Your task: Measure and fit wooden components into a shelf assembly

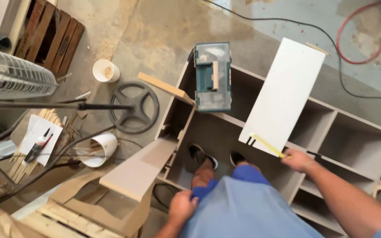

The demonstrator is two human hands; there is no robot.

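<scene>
I look down at a grey cabinet carcass (pixel 358 145) lying on the floor, and I stand inside one of its compartments. My right hand (pixel 297 159) grips a yellow tape measure blade (pixel 266 144) stretched along the near end of a white board (pixel 283 94) that lies across the carcass. My left hand (pixel 183 207) hangs by my hip with its fingers curled against my blue shorts, holding nothing that I can see.
A teal toolbox (pixel 213 76) sits on the carcass's far edge. A loose grey panel (pixel 140 167) leans at the left. On the floor stand a fan base (pixel 135 105), two white buckets (pixel 105 70), a pallet (pixel 49 35) and cables (pixel 362 39).
</scene>
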